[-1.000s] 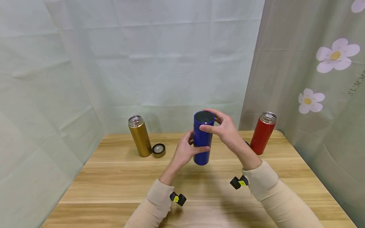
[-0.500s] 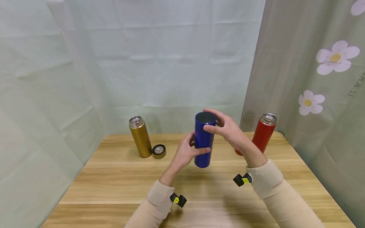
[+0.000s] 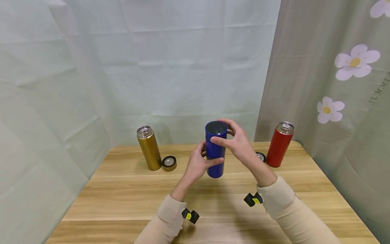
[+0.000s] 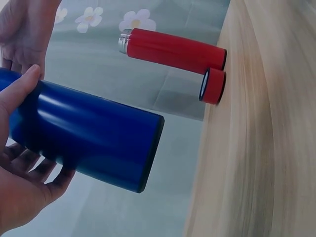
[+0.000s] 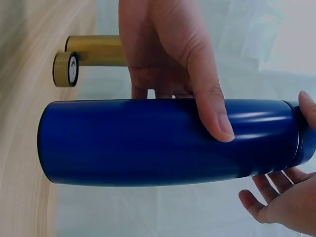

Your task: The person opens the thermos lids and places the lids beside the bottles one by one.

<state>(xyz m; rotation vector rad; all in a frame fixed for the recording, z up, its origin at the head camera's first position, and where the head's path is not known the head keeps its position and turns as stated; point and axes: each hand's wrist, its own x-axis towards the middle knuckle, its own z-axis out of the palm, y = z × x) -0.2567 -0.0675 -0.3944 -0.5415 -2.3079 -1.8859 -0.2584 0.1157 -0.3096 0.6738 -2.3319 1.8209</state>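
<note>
A blue thermos bottle point(image 3: 215, 171) is held upright above the table. My left hand point(image 3: 196, 163) grips its body from the left, the thumb lying across the front. At the top my right hand point(image 3: 238, 142) grips the dark-topped lid point(image 3: 216, 127), thumb in front and fingers behind. In the right wrist view a thin seam separates the blue lid point(image 5: 307, 150) from the body, and the lid sits on the bottle. The left wrist view shows the bottle's dark base point(image 4: 152, 155) apart from the tabletop.
At left stands a lidless gold thermos point(image 3: 150, 150), its lid point(image 3: 169, 163) lying upturned beside it. To the right is a lidless red thermos point(image 3: 279, 147) with its lid point(image 4: 213, 86) close by. The wooden table point(image 3: 122, 196) meets hanging curtains point(image 3: 189, 84) behind.
My right wrist and forearm swung slightly right, then back left, with the fingers staying on the lid. The red thermos's lid shows again past the forearm. The blue thermos stays nearly in place.
</note>
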